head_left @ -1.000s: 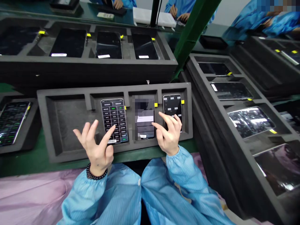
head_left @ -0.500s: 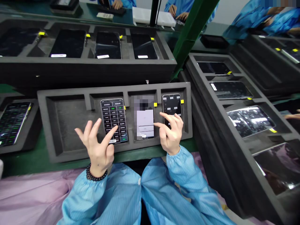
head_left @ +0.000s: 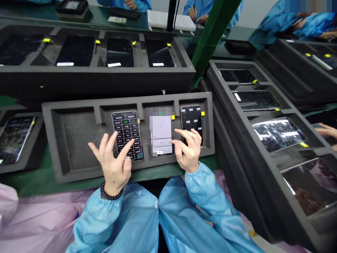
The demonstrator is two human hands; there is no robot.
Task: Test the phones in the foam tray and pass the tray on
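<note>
A black foam tray in front of me holds three phones. My left hand, fingers spread, hovers over the left phone, whose lit screen shows a grid of labelled cells; its index fingertip is at the screen, though I cannot tell if it touches. My right hand is open and empty, its fingertips by the right edge of the middle phone, which shows a pale panel with buttons. Behind the right hand, partly hidden, lies the right phone with small pale boxes on a dark screen.
A raised foam tray with several dark phones runs along the back. Another long tray of phones stands at my right. A green post rises behind. At far left lies a lit phone. Other people in blue sleeves sit beyond.
My left hand has shifted slightly right over the left phone. My right hand has moved a little left. The pale panel on the middle phone now reaches higher up the screen.
</note>
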